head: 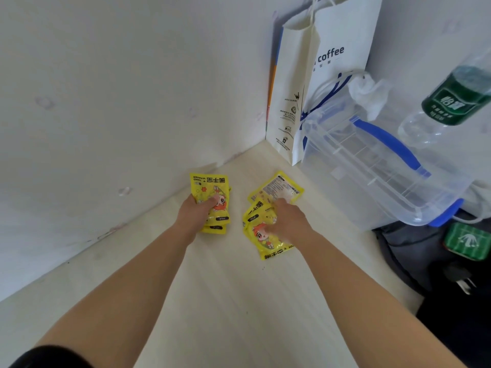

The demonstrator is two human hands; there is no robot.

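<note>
Head view: my left hand (195, 211) grips a stack of yellow hand-warmer packets (211, 185), thumb across the top one, held just above the table (225, 301) close to the left wall. My right hand (288, 220) lies palm down on the loose packets (265, 243), which overlap each other on the table; fingers are blurred, so I can't tell whether they pinch one or just press. One more packet (285, 187) lies print side up at the far edge of that pile, partly under my fingertips. Just right of the pile sits a clear storage box (372, 181) with a blue handle, tight against my right wrist. A white coffee bag (337, 43) stands in the corner behind the box. A water bottle (451, 102) with a green label is beyond the box. A green tin (470, 241) sits on a dark bag (414, 251) at the table's right edge.
</note>
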